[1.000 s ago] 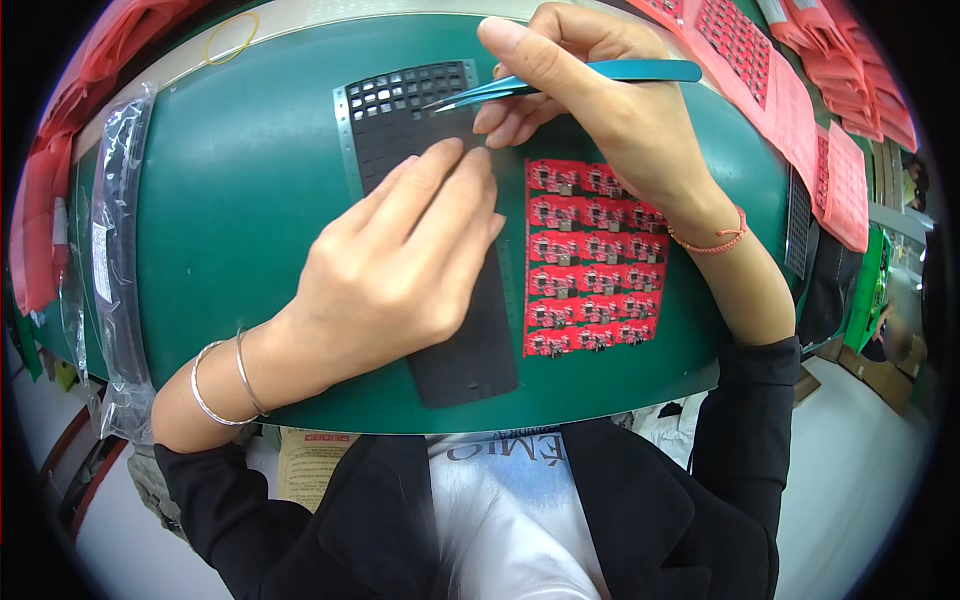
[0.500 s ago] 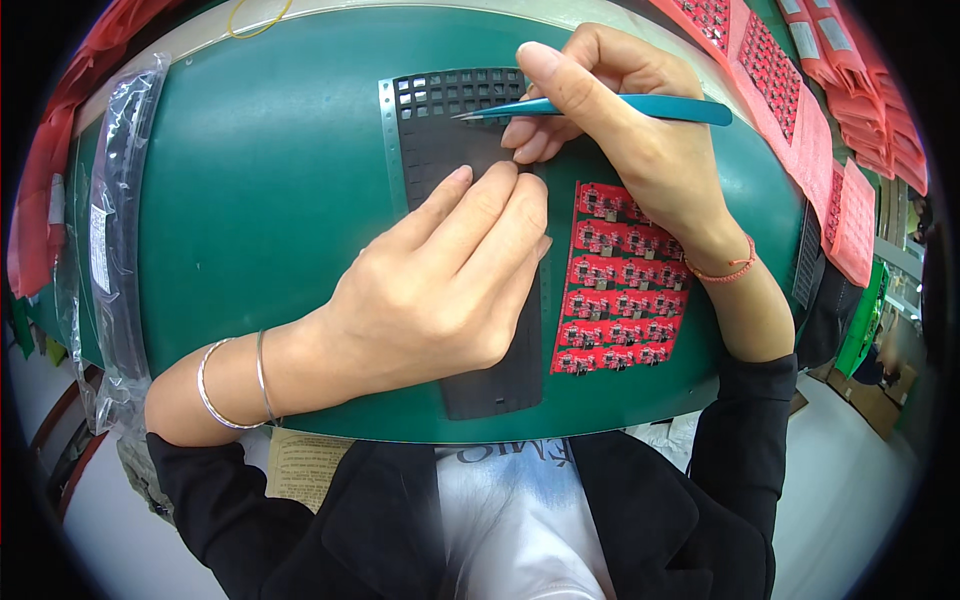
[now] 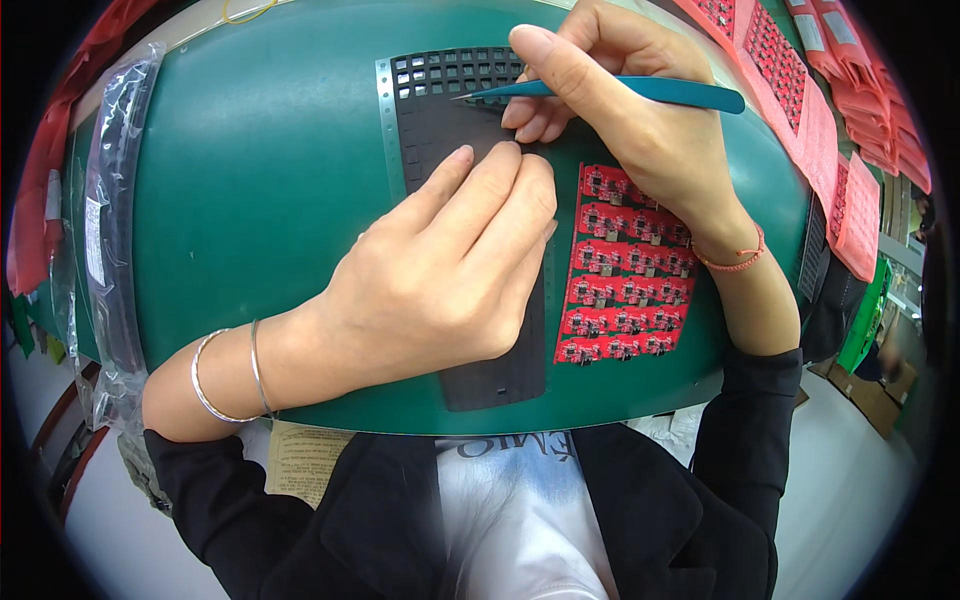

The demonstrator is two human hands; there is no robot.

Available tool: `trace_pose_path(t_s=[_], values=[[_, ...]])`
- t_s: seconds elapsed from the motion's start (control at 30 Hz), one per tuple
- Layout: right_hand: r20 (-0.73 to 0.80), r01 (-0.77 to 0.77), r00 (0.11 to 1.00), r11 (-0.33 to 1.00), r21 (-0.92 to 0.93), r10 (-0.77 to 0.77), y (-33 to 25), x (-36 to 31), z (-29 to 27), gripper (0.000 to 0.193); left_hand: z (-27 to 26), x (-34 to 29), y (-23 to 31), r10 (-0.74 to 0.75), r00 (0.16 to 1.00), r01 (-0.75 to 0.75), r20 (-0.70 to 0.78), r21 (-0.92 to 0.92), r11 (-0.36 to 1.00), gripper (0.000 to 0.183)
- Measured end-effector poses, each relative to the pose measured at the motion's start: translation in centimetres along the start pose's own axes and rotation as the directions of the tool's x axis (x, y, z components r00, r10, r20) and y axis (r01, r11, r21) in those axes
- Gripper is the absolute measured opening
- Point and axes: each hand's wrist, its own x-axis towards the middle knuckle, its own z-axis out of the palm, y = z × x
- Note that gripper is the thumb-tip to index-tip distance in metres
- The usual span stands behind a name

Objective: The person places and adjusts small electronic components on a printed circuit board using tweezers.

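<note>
Head view: tweezers (image 3: 682,91) lie across right grip (image 3: 645,125).

Teal-blue tweezers (image 3: 690,94) with silver tips stand out against a matte black sheet (image 3: 490,380), whose far end carries a grid of small squares, some glinting pale grey. A light-green strip (image 3: 386,120) dotted with holes edges the black. Bright red circuit boards (image 3: 625,292), patterned in 6 rows with black and silver parts, show dark green between the rows on a deep green tabletop (image 3: 250,200). A coral-red bracelet (image 3: 735,266) and 2 silver bangles (image 3: 257,365) add accents to a black jacket (image 3: 640,500) and a white T-shirt (image 3: 510,500) with blue shading and dark lettering. Pink wrapping (image 3: 812,165) and a yellow band (image 3: 250,16) colour the rim.
</note>
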Motion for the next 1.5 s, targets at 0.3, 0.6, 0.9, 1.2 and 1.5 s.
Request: trace_pose_path(t_s=[0.3, 0.6, 0.9, 1.2, 1.5], values=[[0.021, -0.080, 0.997, 0.996, 0.042, 0.079, -0.5, 0.7, -0.1, 0.020, -0.2, 0.3, 0.3, -0.052, 0.998, 0.053, 0.030, -0.042, 0.998, 0.022], [0.100, 0.052, 0.991, 0.940, 0.337, -0.090, -2.3, -2.5, -3.1, 0.026, 0.0, 0.4, 0.0, -0.063, 0.998, 0.061, -0.012, -0.111, 0.992, 0.026], [0.048, 0.075, 0.996, 0.990, 0.123, -0.081, 2.7, -13.6, -11.9, 0.025, -1.2, 3.5, 6.9, 0.124, 0.971, -0.004, 0.206, -0.503, 0.864, 0.047], [-0.038, 0.042, 0.998, 0.999, 0.026, -0.041, 4.4, -17.2, -13.1, 0.023, 1.8, 3.7, 6.7, 0.307, 0.944, -0.212, 0.119, -0.495, 0.843, 0.028], [-0.036, 0.011, 0.999, 0.999, -0.046, -0.013, 4.2, -17.4, -13.0, 0.025, 2.6, 4.8, 7.8, 0.201, 0.968, -0.094, 0.152, -0.523, 0.847, 0.037]])
